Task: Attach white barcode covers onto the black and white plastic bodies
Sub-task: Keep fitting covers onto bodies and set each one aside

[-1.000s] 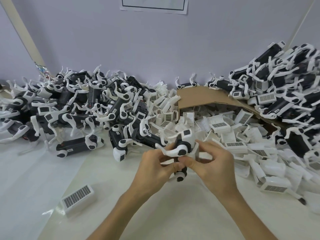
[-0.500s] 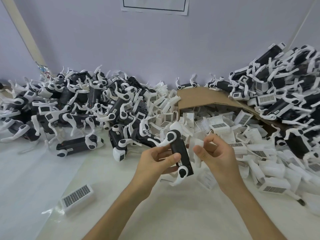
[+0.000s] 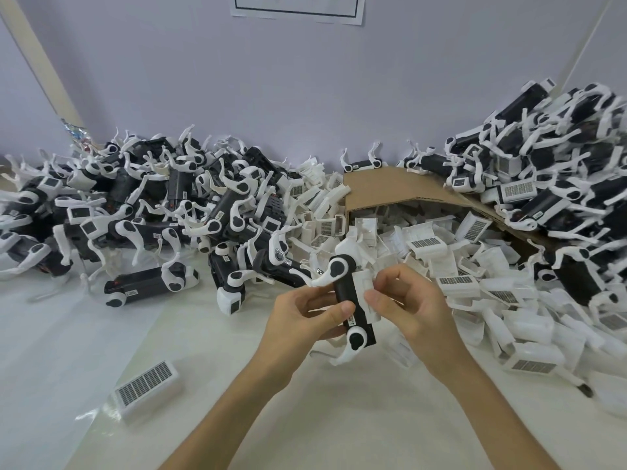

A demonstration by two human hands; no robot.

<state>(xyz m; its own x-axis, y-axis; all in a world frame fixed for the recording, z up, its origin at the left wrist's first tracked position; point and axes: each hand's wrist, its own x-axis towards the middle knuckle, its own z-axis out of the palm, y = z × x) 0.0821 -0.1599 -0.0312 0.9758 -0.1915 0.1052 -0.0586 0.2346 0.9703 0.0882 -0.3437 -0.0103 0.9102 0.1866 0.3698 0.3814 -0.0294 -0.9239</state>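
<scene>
Left hand (image 3: 302, 317) curled round the black and white plastic body (image 3: 345, 290), I hold it nearly upright above the counter (image 3: 339, 418), while my right hand (image 3: 412, 308) pinches a white barcode cover (image 3: 365, 295) against the body's right side, just left of that hand's thumb, loose covers (image 3: 475, 266) heaped beyond it.

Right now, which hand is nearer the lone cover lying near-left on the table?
Left. The left hand, gripping the body, is up and right of the lone cover; the right hand, pinching a second cover, is farther right, past the body.
</scene>
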